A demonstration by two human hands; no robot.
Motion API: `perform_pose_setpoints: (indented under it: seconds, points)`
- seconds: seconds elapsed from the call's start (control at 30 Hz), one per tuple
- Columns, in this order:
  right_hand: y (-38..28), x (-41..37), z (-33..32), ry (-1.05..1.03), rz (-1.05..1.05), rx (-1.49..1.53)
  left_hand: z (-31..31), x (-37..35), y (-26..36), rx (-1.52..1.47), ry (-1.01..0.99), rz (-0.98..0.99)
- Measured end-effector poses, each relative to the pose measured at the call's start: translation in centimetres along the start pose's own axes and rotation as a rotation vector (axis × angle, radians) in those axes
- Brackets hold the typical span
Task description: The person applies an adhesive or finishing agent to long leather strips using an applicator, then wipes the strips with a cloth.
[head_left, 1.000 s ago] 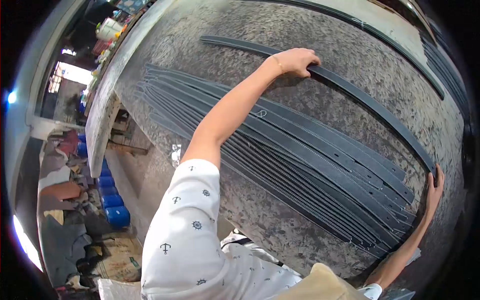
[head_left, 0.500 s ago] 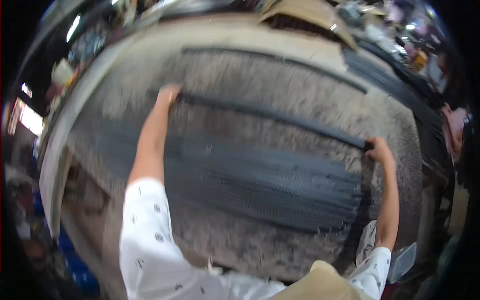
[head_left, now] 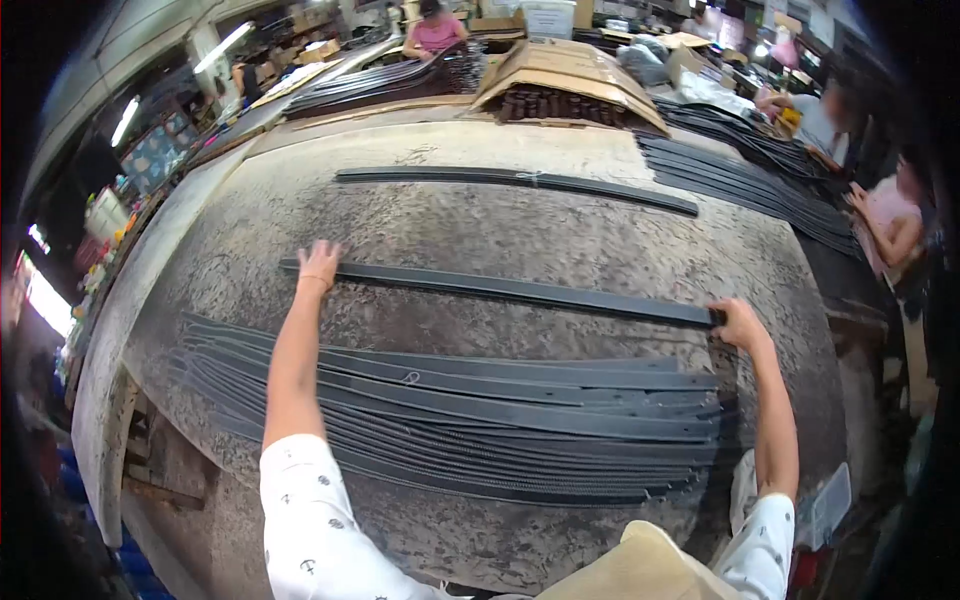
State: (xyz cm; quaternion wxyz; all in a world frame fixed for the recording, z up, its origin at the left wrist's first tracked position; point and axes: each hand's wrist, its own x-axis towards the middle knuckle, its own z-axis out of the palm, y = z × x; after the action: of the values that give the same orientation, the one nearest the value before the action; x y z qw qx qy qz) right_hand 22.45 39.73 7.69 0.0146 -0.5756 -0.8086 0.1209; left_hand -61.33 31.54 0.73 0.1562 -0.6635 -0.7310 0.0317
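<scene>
A narrow stack of black straps [head_left: 520,290], like belt strips, lies lengthwise across the worktable [head_left: 480,545]. My left hand [head_left: 319,264] rests over the stack near its left end, fingers spread. At the right end, my right hand [head_left: 738,322] is closed around the strap ends. Nearer to me many more black straps [head_left: 450,420] lie fanned out side by side, with a small loop of cord on them. Beyond my hands is another slim strap bundle [head_left: 510,178], tied with a light cord near its middle.
At the far edge stands an opened cardboard box [head_left: 575,75] holding dark rolled pieces. More black straps [head_left: 740,185] hang over the right edge. Co-workers sit at the back [head_left: 437,35] and on the right [head_left: 885,220]. A clear plastic container [head_left: 825,508] is by my right elbow.
My hands and the strap stack have come down and nearer to me in the view. The left hand's fingers have spread; the right hand still grips its end. The camera view has tilted up.
</scene>
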Motion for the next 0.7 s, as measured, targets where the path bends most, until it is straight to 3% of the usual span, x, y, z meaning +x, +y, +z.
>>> perform_pose_setpoints:
  seconds: [0.07, 0.13, 0.17, 0.2, 0.23, 0.27, 0.33, 0.37, 0.47, 0.57, 0.6, 0.67, 0.7]
  points:
    - [0.5, -0.7, 0.9, 0.095, -0.076, -0.120, -6.4, -2.3, 5.6, 0.231, 0.361, -0.079]
    - [-2.1, -3.2, -0.4, 0.224, -0.087, -0.206, -14.5, -4.2, 10.2, -0.216, 0.385, 0.148]
    - [-3.3, -4.4, -0.9, 0.221, -0.064, -0.207, -20.7, -6.9, 13.6, -0.483, 0.278, 0.220]
    - [-4.5, -5.7, -1.3, 0.430, -0.080, -0.166, -26.7, -10.6, 17.2, -0.754, 0.152, 0.272]
    - [-5.6, -7.3, -1.6, 0.636, -0.100, -0.131, -31.0, -14.3, 19.2, -0.769, 0.197, 0.422]
    - [-6.3, -9.3, -1.3, 0.614, -0.090, -0.148, -34.1, -17.5, 20.9, -0.785, 0.243, 0.577]
    - [-8.0, -13.2, -0.3, 0.879, -0.072, 0.133, -37.4, -23.0, 23.1, -1.100, 0.215, 0.843]
    - [-10.0, -15.9, 0.1, 0.900, -0.108, 0.161, -38.1, -25.3, 25.3, -1.373, 0.222, 0.932]
    - [-15.8, -23.1, 3.1, 0.828, -0.116, 0.298, -41.0, -31.5, 31.6, -2.144, 0.116, 1.100]
    - [-19.1, -29.5, 6.0, 0.744, -0.135, 0.401, -43.4, -35.0, 35.1, -2.593, 0.138, 1.221]
    - [-19.4, -31.5, 6.5, 0.726, -0.105, 0.456, -43.8, -35.3, 35.5, -2.616, 0.130, 1.201]
    - [-17.7, -34.7, 8.1, 0.770, -0.055, 0.380, -44.3, -35.2, 35.7, -2.540, -0.084, 1.450]
    - [-17.7, -36.5, 8.1, 0.794, 0.025, 0.419, -44.5, -35.7, 35.8, -2.555, -0.225, 1.449]
